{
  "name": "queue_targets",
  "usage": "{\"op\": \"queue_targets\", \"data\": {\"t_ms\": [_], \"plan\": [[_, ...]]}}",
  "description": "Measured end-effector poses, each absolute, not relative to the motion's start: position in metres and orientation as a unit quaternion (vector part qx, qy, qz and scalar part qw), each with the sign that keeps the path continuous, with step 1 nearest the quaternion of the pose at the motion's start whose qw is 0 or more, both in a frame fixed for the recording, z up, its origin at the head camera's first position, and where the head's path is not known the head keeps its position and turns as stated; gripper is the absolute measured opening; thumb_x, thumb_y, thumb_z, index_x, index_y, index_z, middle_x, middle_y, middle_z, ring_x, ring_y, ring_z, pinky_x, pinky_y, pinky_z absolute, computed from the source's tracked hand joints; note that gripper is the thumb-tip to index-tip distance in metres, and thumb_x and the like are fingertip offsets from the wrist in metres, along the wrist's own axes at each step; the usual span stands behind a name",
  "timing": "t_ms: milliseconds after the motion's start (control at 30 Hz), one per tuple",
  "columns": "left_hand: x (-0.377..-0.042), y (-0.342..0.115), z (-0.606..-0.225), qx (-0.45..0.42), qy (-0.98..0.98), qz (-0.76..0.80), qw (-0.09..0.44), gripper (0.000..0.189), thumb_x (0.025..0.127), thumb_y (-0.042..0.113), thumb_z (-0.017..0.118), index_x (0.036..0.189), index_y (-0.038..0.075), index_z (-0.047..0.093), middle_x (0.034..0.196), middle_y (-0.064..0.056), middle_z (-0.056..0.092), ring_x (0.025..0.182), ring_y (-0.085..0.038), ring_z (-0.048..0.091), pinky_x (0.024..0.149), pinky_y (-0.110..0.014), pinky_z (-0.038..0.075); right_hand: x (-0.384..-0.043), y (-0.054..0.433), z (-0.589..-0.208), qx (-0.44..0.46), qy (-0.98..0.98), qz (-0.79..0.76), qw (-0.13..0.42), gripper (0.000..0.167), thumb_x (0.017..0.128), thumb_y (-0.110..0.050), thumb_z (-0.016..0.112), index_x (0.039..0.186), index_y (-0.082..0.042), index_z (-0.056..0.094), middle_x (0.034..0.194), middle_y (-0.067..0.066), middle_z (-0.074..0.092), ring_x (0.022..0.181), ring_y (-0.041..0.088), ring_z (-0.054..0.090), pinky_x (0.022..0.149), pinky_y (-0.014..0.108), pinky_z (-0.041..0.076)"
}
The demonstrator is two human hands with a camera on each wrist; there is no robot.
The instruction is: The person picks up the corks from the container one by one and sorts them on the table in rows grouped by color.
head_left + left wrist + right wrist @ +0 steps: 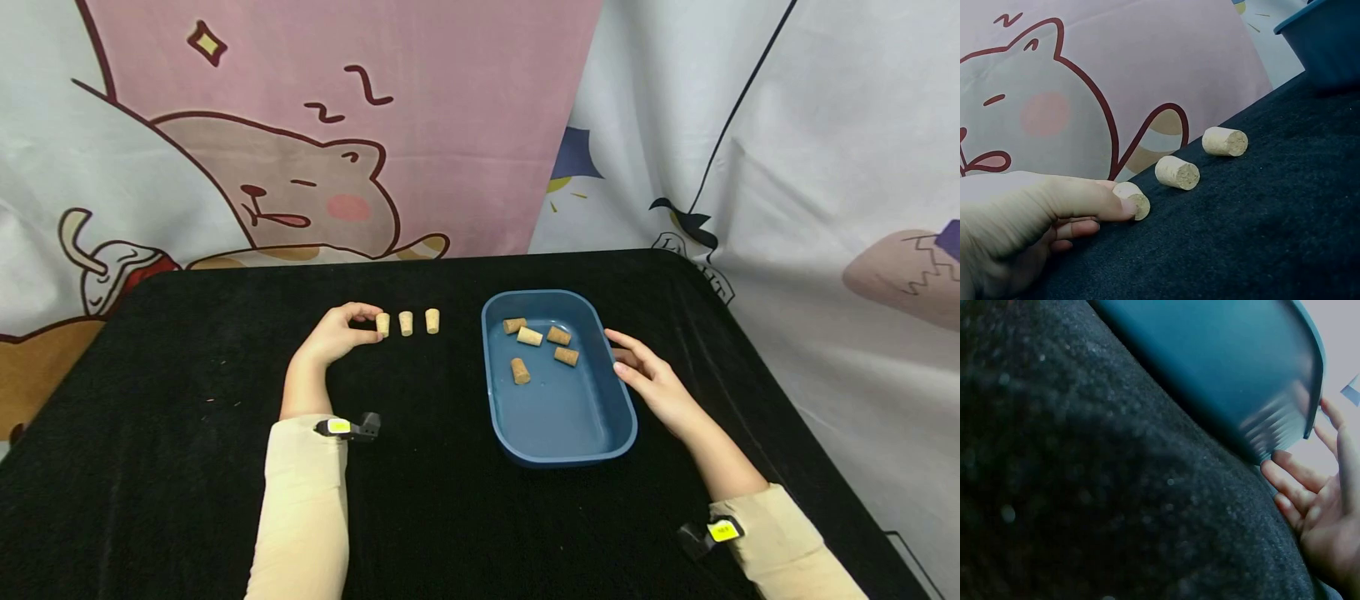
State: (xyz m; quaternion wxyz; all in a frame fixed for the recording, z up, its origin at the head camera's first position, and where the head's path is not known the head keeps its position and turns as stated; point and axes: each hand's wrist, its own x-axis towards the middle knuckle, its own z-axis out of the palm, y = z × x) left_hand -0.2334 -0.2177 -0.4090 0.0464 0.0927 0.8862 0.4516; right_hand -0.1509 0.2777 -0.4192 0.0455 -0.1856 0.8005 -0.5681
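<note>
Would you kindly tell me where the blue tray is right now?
In the head view, the blue tray sits right of centre, between the row of three corks and the right hand.

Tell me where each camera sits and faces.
Head: on the head, facing forward and down at cork row and blue tray; sleeves and fingers show.
Left wrist: worn there, facing the row; left fingers show.
Right wrist: worn there, facing the tray's outer wall; right fingers show.
Head and left wrist share the row.
</note>
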Motion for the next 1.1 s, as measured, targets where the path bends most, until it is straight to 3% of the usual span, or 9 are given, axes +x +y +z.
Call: {"op": "queue_targets", "data": {"t_ms": [300,733,1100], "plan": [[-0.233,-0.218,-0.400,0.100,0.885,0.454,0.030,0.048,0.083,0.008,0.072,0.128,-0.001,0.056,0.119,-0.021,0.057,0.112,-0.036,0.046,0.094,-0.050,0.036,-0.151,0.278,-0.420,-0.189,0.796,-0.574,0.043,0.048,0.102,-0.014,0.043,0.149,-0.010,0.031,0.131,0.030,0.047,0.107,0.010,0.059,0.084,0.029,0.049],[-0.225,-0.195,-0.350,0.139,0.880,0.450,-0.064,0.041,0.085,0.013,0.072,0.123,0.003,0.060,0.118,-0.017,0.058,0.115,-0.035,0.048,0.099,-0.052,0.031,-0.150,0.278,-0.419,-0.190,0.801,-0.567,0.039,0.049,0.102,-0.013,0.043,0.149,-0.011,0.030,0.131,0.030,0.048,0.106,0.009,0.059,0.083,0.029,0.049],[-0.218,-0.153,-0.330,0.213,0.858,0.463,-0.064,0.041,0.084,0.019,0.075,0.121,0.009,0.062,0.118,-0.008,0.058,0.111,-0.026,0.048,0.097,-0.044,0.032,-0.150,0.277,-0.419,-0.200,0.795,-0.572,0.039,0.049,0.102,-0.010,0.042,0.149,-0.007,0.029,0.131,0.034,0.045,0.106,0.008,0.058,0.084,0.027,0.048]]}}
